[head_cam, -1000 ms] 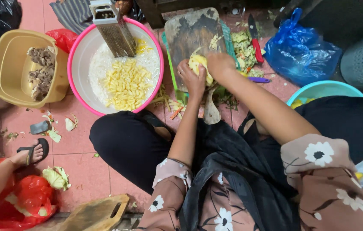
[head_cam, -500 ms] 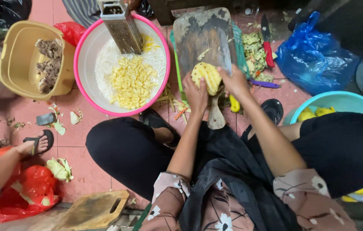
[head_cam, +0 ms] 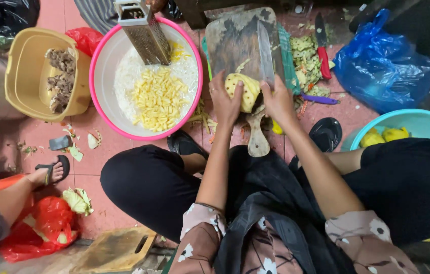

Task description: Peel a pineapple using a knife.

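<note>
1. While the person sits cross-legged on the pink tiled floor [head_cam: 98, 162], the left hand [head_cam: 226, 101] presses a peeled yellow pineapple piece [head_cam: 245, 90] down on the worn wooden cutting board [head_cam: 235, 40]; its fingers are curled around the fruit's left side and hold it firmly.
2. The right hand [head_cam: 278, 99] is closed around the handle of a cleaver [head_cam: 265, 53], and the blade stands upright on the board, touching the right side of the pineapple piece.
3. The pineapple piece lies at the near end of the board, just above the board's handle [head_cam: 258, 139], between the 2 hands.
4. Left of the board stands a pink-rimmed basin [head_cam: 98, 66] with a heap of yellow fruit strips [head_cam: 160, 99] on a white mass, and a metal box grater [head_cam: 144, 28] leans into its far side.
5. Further left is a yellow tub [head_cam: 19, 56] with brownish pieces inside.
6. Right of the board lie green-yellow peelings [head_cam: 306, 56], a red-handled knife [head_cam: 322, 45], and a blue plastic bag [head_cam: 385, 68].
7. A turquoise bowl [head_cam: 418, 122] near the right knee holds 2 yellow fruits [head_cam: 385, 136].
8. At the left edge, another person's foot in a black sandal [head_cam: 52, 170] rests on the floor, near a red plastic bag [head_cam: 42, 228].
</note>
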